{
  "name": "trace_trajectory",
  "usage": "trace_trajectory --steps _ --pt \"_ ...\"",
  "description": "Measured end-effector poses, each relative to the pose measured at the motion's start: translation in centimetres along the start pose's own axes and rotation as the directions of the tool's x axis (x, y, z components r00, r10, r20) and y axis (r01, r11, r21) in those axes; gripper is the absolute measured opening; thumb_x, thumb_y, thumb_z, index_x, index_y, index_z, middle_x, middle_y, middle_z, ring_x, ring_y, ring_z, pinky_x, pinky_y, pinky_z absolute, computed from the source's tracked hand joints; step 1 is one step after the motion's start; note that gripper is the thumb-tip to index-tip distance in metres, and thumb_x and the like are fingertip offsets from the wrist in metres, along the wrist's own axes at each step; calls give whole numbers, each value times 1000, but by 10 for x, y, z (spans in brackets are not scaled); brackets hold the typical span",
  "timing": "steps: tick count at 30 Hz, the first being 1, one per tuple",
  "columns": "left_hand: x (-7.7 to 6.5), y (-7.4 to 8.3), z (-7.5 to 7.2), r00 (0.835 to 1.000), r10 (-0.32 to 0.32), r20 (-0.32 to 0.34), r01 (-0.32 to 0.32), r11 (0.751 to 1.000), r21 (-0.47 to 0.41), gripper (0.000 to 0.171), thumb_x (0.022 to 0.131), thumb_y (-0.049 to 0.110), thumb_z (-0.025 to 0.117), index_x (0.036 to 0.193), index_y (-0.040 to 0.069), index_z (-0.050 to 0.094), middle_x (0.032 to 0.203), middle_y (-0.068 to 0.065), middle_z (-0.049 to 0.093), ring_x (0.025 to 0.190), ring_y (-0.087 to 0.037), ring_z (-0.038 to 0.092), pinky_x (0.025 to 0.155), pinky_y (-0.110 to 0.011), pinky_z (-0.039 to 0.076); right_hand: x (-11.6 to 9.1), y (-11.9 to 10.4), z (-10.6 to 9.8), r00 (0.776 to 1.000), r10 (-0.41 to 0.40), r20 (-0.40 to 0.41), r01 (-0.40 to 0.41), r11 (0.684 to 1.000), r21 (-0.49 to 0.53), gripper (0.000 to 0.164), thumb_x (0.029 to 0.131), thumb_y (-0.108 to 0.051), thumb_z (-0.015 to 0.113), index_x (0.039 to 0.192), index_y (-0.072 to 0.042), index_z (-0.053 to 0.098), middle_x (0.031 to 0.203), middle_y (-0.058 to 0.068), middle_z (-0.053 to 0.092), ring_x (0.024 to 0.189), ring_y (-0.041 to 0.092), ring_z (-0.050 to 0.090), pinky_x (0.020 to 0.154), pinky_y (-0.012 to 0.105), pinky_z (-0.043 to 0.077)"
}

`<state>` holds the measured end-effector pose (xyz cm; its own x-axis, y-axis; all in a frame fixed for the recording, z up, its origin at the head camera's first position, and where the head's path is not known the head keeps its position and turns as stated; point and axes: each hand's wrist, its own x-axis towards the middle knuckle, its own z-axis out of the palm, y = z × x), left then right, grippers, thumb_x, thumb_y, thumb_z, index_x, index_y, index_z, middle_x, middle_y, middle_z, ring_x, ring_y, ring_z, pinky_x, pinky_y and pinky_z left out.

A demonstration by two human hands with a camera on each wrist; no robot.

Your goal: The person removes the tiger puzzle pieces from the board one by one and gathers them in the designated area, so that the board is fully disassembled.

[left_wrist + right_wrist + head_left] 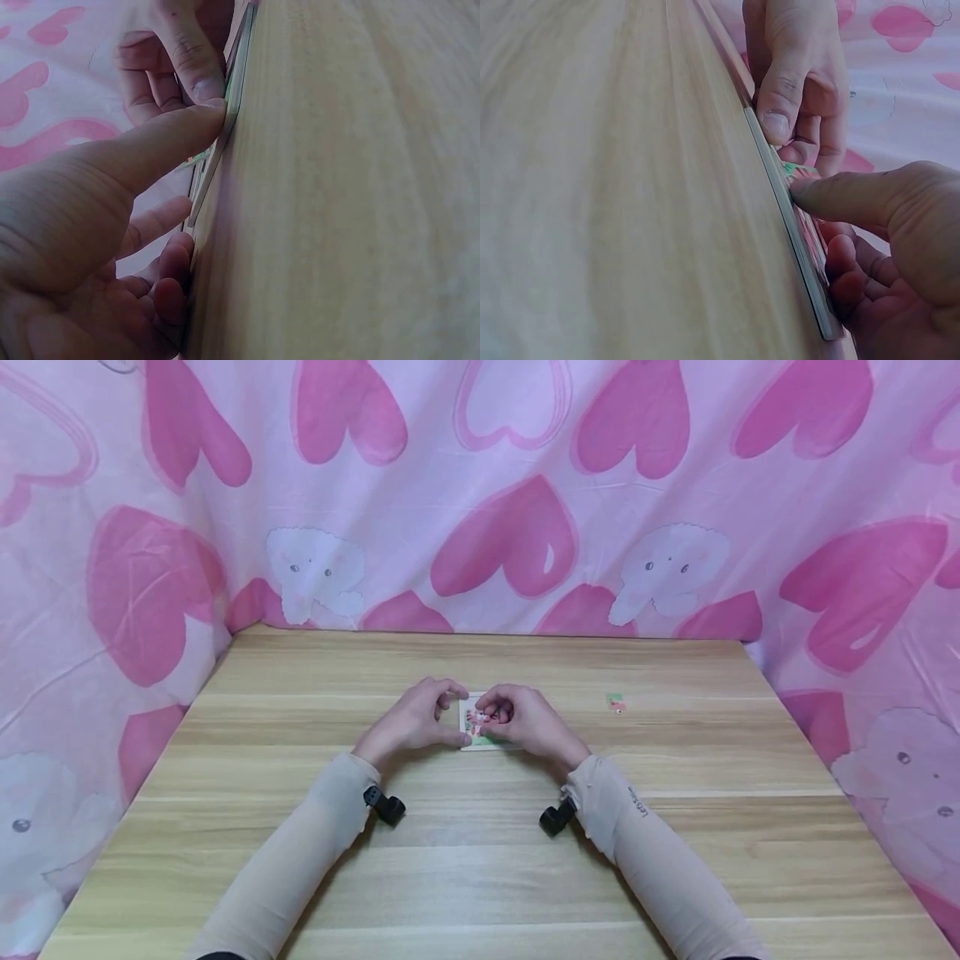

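A small flat jigsaw puzzle tray (474,747) with a pale rim lies mid-table, red, white and green picture pieces inside it. My left hand (411,717) holds the tray at its left end, thumb on the near edge and forefinger at the far corner. Over the tray, my right hand (534,720) pinches a puzzle piece between thumb and fingers. That piece (801,171) shows green and red, tilted up from the tray in the right wrist view. Much of the tray's right part is hidden beneath the right hand.
One loose puzzle piece (616,702), green and pink, lies on the wooden table (480,868) to the right of the tray. A pink heart-patterned curtain (502,543) encloses the table at the back and both sides.
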<state>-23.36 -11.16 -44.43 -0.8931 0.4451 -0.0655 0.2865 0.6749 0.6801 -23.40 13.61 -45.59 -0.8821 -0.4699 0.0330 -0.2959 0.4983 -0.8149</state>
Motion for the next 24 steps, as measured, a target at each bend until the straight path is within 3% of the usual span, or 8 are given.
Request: trace_trajectory --steps 16,24 --pt "-1 1 0 1000 2 6 -2 1000 -5 80 81 33 102 149 15 65 120 -10 60 104 -24 56 90 -40 51 1 -1 1 1000 -8 -22 7 999 -46 26 94 -4 88 118 -8 81 99 1 76 87 17 68 79 31 59" --pt "-1 0 -1 1000 13 21 -13 1000 -5 83 81 34 103 151 15 64 122 -11 59 105 -24 56 90 -40 51 0 -1 -1 1000 -1 -9 1 1000 -21 24 97 -6 86 120 -8 80 103 3 75 91 18 68 81 30 58"
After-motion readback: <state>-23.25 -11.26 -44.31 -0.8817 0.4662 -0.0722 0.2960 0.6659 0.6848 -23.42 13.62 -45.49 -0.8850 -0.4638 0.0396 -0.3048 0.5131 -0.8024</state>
